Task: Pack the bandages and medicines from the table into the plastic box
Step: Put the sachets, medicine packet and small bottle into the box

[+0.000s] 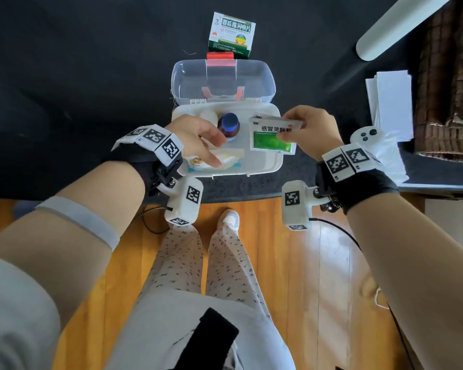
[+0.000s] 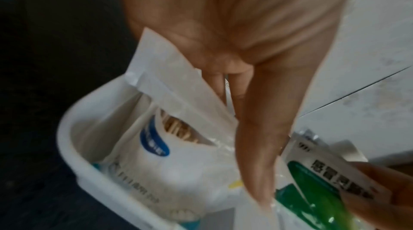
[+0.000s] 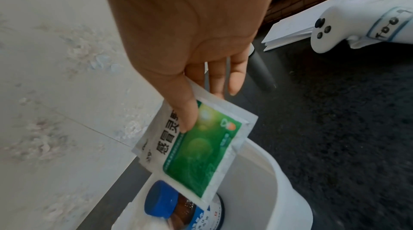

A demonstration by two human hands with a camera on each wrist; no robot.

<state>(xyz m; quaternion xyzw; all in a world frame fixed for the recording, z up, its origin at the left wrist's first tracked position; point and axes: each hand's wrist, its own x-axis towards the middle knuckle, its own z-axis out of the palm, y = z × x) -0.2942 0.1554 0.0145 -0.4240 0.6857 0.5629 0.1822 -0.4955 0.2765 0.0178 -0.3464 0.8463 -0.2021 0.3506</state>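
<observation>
- Right hand (image 1: 312, 132): thumb and fingers pinch the far edge of a green sachet (image 1: 273, 137). In the right wrist view a second sachet seems to lie behind it, though this is not certain.
- Sachet position: it hangs directly over the right half of the plastic box (image 1: 274, 166), its lower corner just above the brown bottle (image 1: 229, 126) with the blue cap. Its long axis runs across the box, left to right, with the face tilted toward the head camera.
- Left hand (image 1: 195, 141): the fingers pinch a translucent white packet (image 2: 178, 81) inside the left half of the box, above a white pouch (image 2: 156, 154) of what look like swabs.
- Governing relation: the open space lies below and slightly toward the person from the sachet. The right hand is nearer to it, and the likely move is a short drop. The bottle may prop the sachet up.
- Remaining item: 1 green medicine carton (image 1: 231, 34) stands on the counter (image 1: 78, 89) beyond the open lid (image 1: 222, 76), well apart from both hands.
</observation>
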